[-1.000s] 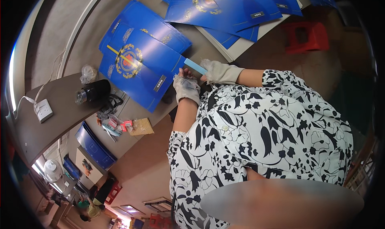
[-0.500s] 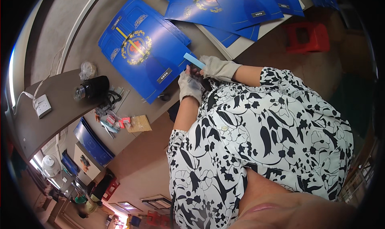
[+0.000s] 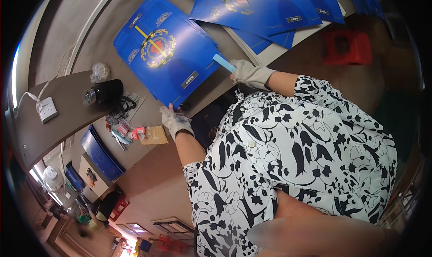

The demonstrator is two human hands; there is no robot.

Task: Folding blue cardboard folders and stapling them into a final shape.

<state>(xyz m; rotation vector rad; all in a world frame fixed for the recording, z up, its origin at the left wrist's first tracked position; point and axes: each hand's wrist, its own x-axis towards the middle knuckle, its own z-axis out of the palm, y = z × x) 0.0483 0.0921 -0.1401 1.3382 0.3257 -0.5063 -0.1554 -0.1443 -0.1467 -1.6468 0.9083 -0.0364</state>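
A stack of blue printed sheets (image 3: 175, 63) lies on the table before me, with a round gold-and-red emblem and a yellow band on the top one. My left hand (image 3: 177, 121), in a worn whitish glove with bare fingertips, pinches the stack's near left corner. How many sheets it grips is hidden. My right hand (image 3: 253, 75), gloved the same way, is closed around a flat light-blue strip (image 3: 223, 62). The strip sticks out toward the stack's right edge. A small dark round object (image 3: 184, 106) sits beside my left fingertips.
More blue sheets (image 3: 265, 9) lie fanned on a pale stack at the far right, near a red stool (image 3: 346, 47). Leftward are a black bottle (image 3: 105, 92), a power socket (image 3: 47, 110), small red-and-white packets (image 3: 138, 133) and a tan sponge-like pad (image 3: 155, 135). Another person (image 3: 96, 223) is in the background.
My hands have parted. The left one has moved left to the near corner of the stack; the right one, still holding the light-blue strip, has shifted slightly right.
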